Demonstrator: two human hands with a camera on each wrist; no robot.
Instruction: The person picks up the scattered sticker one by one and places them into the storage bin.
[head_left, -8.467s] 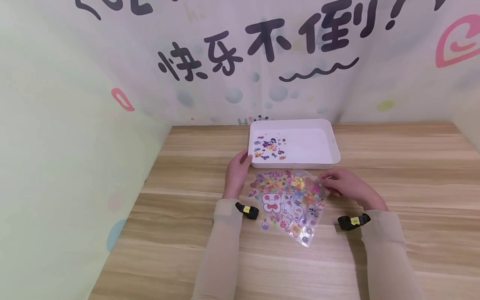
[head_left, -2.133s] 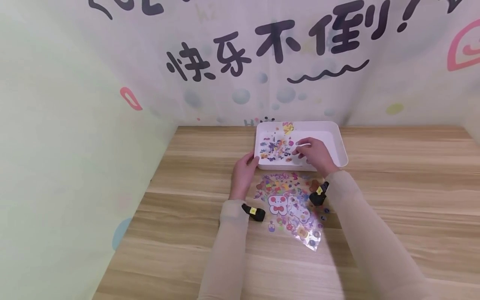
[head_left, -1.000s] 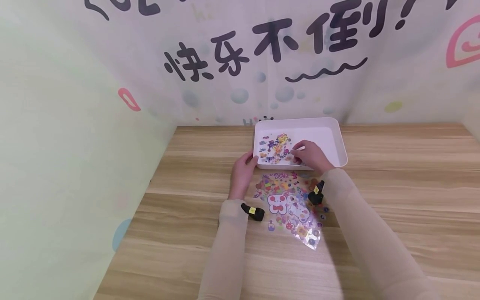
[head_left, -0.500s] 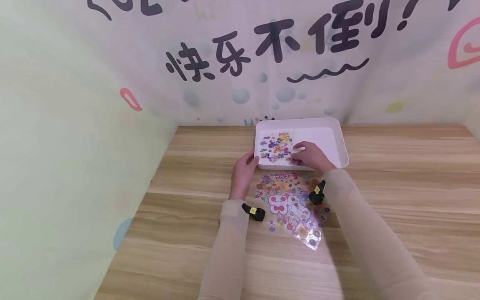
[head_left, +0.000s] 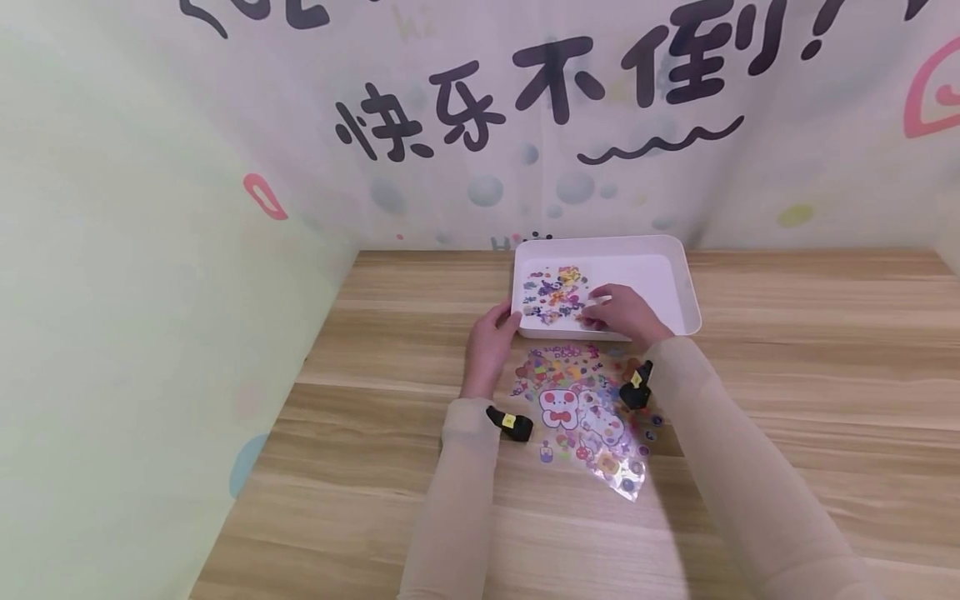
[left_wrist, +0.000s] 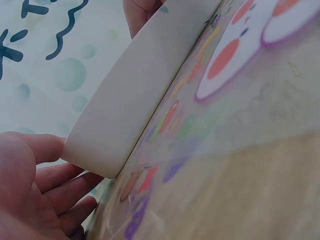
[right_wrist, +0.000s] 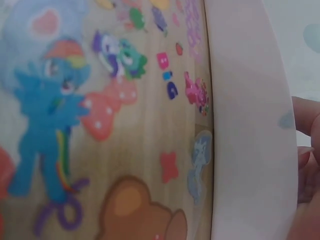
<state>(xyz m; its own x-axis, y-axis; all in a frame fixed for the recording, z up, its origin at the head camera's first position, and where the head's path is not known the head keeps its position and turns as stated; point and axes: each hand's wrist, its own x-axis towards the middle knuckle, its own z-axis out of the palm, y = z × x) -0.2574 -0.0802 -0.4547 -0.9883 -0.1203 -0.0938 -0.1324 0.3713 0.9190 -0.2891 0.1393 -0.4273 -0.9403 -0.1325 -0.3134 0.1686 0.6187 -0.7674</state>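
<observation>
In the head view, my left hand (head_left: 489,346) holds the near-left corner of a white tray (head_left: 606,334), thumb at the rim and fingers along its outer side. The left wrist view shows this hand (left_wrist: 37,185) around the tray corner. My right hand (head_left: 622,312) reaches over the tray's front wall, its curled fingers pinching the right edge of a clear sticker sheet (head_left: 557,296) that lies in the left half of the tray. In the right wrist view, the tray wall (right_wrist: 250,120) hides most of this hand (right_wrist: 309,165).
More clear sticker sheets (head_left: 558,408), printed with bears and ponies, lie overlapping on the wooden table (head_left: 360,433) right in front of the tray. A printed cloth backdrop (head_left: 442,200) stands behind the tray.
A clear sticker sheet moved from the pile on the table into the tray with the right hand. Since then its yellow stickers have come down and forward over the others. The left hand stays at the corner.
</observation>
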